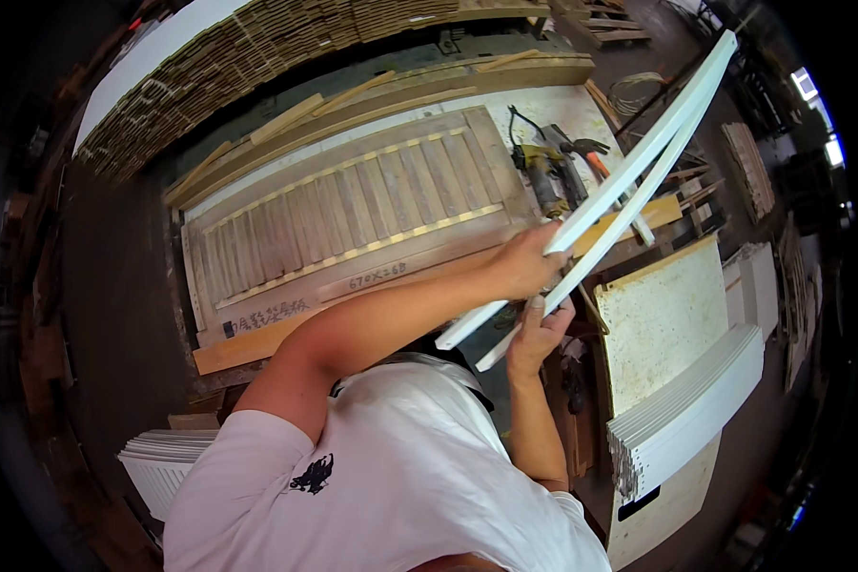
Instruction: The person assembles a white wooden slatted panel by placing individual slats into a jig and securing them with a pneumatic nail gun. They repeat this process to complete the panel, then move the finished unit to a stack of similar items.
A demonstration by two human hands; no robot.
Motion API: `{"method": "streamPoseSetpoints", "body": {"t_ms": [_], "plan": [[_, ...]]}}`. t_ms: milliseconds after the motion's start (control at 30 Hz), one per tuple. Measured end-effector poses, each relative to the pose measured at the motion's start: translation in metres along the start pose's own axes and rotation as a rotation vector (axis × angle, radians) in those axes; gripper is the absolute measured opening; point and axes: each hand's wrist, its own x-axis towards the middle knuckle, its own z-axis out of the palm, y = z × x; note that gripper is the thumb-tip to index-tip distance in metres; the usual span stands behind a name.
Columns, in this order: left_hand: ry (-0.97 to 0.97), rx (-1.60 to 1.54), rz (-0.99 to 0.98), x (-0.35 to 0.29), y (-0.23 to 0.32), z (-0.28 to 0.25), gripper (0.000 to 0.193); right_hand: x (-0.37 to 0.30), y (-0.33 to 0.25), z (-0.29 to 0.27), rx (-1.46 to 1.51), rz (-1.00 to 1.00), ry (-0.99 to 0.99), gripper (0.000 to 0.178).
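Observation:
Two long, white, narrow slats (639,167) slant up to the far right, close together at their far ends. My left hand (527,262), its arm reaching across from the left, is closed round the upper slat, hiding part of it; some of its fingers are blurred. Just nearer to me, my right hand (541,336) pinches the lower slat (596,253) between thumb and fingers. The slats' near ends stick out to the left of my right hand.
A wooden frame (353,214) with parallel slats lies on the workbench. Beyond my hands are a yellowish tool (545,181) and a hammer (583,146). White slats are stacked at the right (696,405) and lower left (162,462). Thin boards (248,71) are piled at the back.

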Motion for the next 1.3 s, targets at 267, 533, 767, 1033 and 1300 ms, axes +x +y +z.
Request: {"method": "streamPoseSetpoints", "body": {"t_ms": [267,533,767,1033,1300], "plan": [[0.348,0.652,-0.107,-0.075,-0.073,-0.265,0.044,0.046,-0.035,-0.005,-0.096,0.12,0.085,0.02],[0.503,1.088,-0.067,-0.059,-0.171,-0.455,0.04,0.023,-0.049,0.047,-0.164,0.233,0.097,0.018],[0.473,0.821,-0.229,-0.051,-0.219,-0.51,0.045,-0.006,-0.038,0.047,-0.22,0.089,-0.087,0.022],[1.309,0.813,0.305,-0.12,-0.18,-0.436,0.047,0.024,-0.022,0.068,-0.679,-0.317,-0.643,0.04],[0.628,0.644,-0.004,-0.212,-0.14,-0.195,0.053,0.088,0.009,0.139,-0.966,-0.632,-1.606,0.041]]}}
